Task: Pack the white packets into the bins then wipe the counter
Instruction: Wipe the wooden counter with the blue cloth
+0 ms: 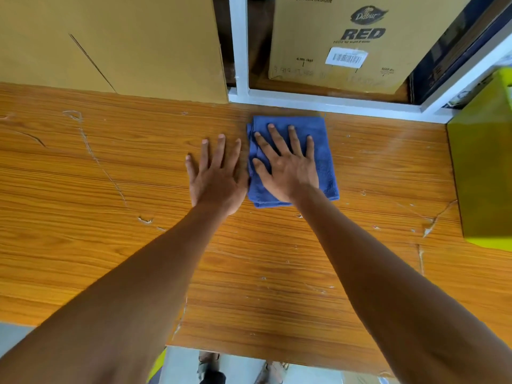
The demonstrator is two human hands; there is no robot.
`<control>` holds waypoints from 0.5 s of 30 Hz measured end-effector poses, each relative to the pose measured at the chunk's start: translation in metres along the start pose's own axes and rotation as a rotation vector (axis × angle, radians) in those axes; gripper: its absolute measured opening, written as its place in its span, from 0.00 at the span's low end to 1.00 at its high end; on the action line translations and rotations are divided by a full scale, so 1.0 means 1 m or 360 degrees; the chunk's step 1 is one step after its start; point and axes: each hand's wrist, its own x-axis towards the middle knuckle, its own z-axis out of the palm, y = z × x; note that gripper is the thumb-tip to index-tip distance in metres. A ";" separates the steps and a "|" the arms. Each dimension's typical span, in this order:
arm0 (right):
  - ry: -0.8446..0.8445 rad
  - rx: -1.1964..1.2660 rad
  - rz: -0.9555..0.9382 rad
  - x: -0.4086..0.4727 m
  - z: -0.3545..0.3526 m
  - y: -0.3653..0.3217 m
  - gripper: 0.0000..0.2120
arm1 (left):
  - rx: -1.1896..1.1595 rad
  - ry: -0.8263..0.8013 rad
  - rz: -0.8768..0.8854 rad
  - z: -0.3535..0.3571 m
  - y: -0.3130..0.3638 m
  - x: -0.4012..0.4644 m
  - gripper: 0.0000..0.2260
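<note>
The yellow-green bin (482, 173) stands at the counter's (110, 167) right edge, contents hidden. The right hand (288, 170) presses flat, fingers spread, on the folded blue cloth (325, 162). The left hand (217, 178) rests flat beside it.

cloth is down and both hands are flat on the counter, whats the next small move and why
Probably slide the blue cloth toward you under the right hand, which presses flat on it. It lies near the counter's back edge, by the white frame, so most of the wood lies nearer you. The left hand rests on bare wood beside it.
</note>
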 end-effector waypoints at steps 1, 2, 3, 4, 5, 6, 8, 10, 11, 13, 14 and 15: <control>0.0001 0.0010 -0.0007 -0.005 0.002 -0.003 0.32 | 0.0017 0.0008 0.0059 -0.002 -0.010 0.003 0.27; -0.0002 0.0020 -0.0001 -0.007 0.003 -0.003 0.32 | 0.0025 0.0027 0.0077 -0.003 -0.017 0.004 0.27; -0.0006 0.0026 0.0013 -0.001 0.003 -0.002 0.32 | 0.0030 0.0043 0.0060 -0.003 -0.021 0.006 0.27; -0.0002 0.0028 0.0024 0.008 0.002 -0.001 0.32 | 0.0026 0.0044 0.0031 -0.003 -0.021 0.009 0.27; 0.0007 0.0022 0.0027 0.019 0.002 0.000 0.32 | 0.0013 0.0035 0.0013 -0.002 -0.019 0.011 0.27; 0.0006 0.0016 0.0020 0.031 0.000 0.001 0.32 | 0.0001 0.0036 0.0003 -0.002 -0.017 0.011 0.27; -0.0010 0.0029 0.0006 0.052 -0.002 0.000 0.32 | -0.0008 0.0070 0.0011 -0.002 -0.017 0.010 0.26; -0.0001 0.0048 0.0018 0.063 -0.002 -0.001 0.32 | -0.0012 0.0076 0.0022 -0.003 -0.019 0.012 0.26; -0.0001 0.0058 0.0024 0.061 -0.001 -0.002 0.32 | -0.0012 0.0070 0.0023 -0.003 -0.021 0.013 0.26; 0.0018 0.0073 0.0036 0.041 0.000 -0.005 0.32 | 0.0006 0.0064 0.0028 -0.001 -0.021 0.011 0.26; 0.0042 0.0079 0.0048 0.025 0.002 -0.005 0.32 | 0.0020 0.0064 0.0029 -0.001 -0.021 0.011 0.26; 0.0058 0.0083 0.0066 0.007 0.004 -0.006 0.33 | 0.0026 0.0061 0.0028 -0.001 -0.021 0.011 0.26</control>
